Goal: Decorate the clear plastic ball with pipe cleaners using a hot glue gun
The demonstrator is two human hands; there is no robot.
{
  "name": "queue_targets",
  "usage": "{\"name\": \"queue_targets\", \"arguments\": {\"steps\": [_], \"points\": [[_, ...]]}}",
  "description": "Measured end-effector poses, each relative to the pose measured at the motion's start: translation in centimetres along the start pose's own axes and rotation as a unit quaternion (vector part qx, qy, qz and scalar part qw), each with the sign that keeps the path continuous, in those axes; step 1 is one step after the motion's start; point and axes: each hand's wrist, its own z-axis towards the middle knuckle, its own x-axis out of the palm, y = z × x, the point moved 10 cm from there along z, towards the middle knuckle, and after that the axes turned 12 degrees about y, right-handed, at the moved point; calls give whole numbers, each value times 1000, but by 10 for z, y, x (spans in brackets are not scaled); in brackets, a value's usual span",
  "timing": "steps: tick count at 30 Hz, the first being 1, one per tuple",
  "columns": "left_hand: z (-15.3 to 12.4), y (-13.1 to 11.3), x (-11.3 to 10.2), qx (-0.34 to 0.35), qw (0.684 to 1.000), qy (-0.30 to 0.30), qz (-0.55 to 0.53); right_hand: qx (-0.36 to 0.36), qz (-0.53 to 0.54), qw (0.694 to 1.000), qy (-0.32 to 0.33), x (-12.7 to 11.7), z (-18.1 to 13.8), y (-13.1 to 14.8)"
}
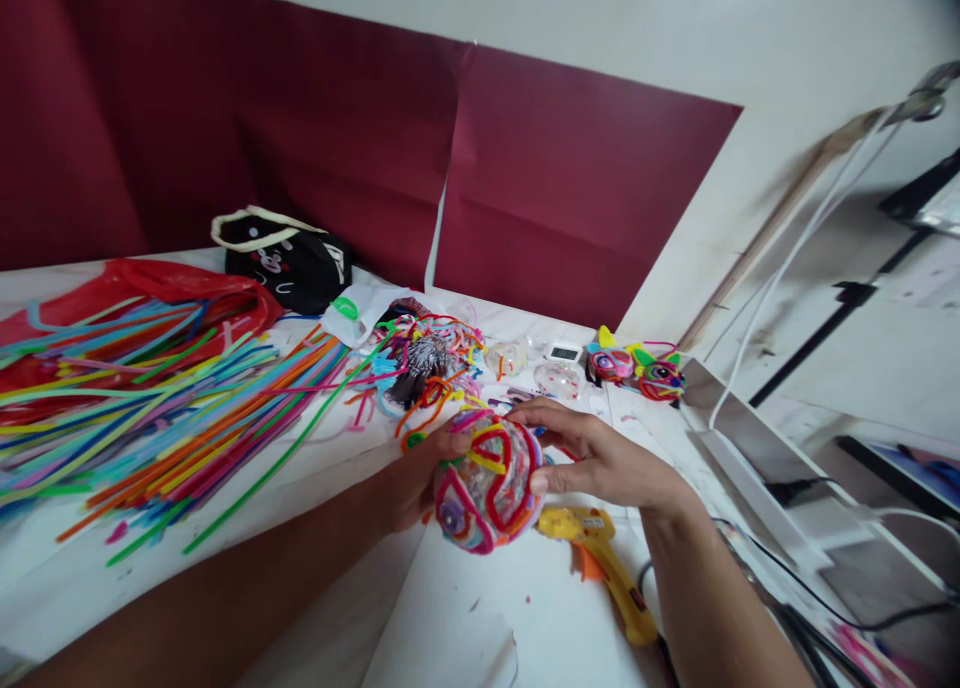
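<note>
My left hand (420,478) grips a round ball (487,483) wrapped in red, yellow, pink and purple pipe cleaners, holding it from the left just above the white table (465,618). My right hand (600,458) rests on the ball's right and top side, thumb pressed to its edge and fingers reaching over it. A yellow glue gun (607,568) lies on the table just below my right wrist.
A wide spread of coloured pipe cleaners (165,408) covers the table's left. Behind the ball lie a tangle of bent pipe cleaners (427,358), clear plastic balls (559,378) and two finished decorated pieces (637,368). A black bag (289,258) and red plastic bag (172,288) sit at the back.
</note>
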Motion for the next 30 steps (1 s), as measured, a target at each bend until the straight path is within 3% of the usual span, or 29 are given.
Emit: {"name": "queue_targets", "arguments": {"steps": [4, 12, 18, 30], "points": [[-1, 2, -4, -10, 999, -34, -11, -10, 4, 1000, 2, 0, 0, 2], [0, -9, 8, 18, 1000, -11, 1, -11, 1, 1000, -1, -1, 0, 1], [-1, -8, 0, 30, 999, -22, 0, -14, 0, 1000, -14, -4, -2, 4], [-1, -12, 12, 46, 998, 31, -16, -30, -79, 996, -32, -7, -10, 26]]}}
